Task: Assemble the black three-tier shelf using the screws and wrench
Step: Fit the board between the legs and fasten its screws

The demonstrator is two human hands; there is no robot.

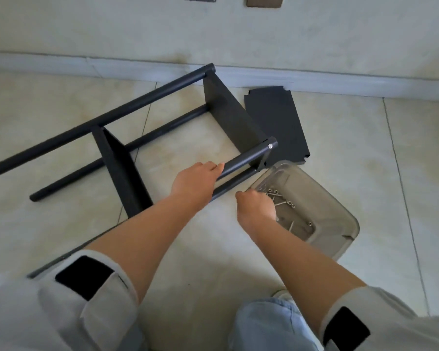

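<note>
The clear tray [340,206] held loose screws [280,198]; your left hand [197,182] gripped a shelf pole [249,155], your right hand [257,206] curled at the tray's rim, its hold unclear.

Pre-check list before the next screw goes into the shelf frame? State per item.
1. Frame steadied: left hand grips a black pole - ok.
2. Screws within reach: loose in the clear tray - ok.
3. Right hand holds a screw: fingers curled at the tray edge, contents hidden - cannot tell.
4. Wrench located: cannot tell.
5. Third shelf panel fitted: lies loose on the floor - not ok.
</note>
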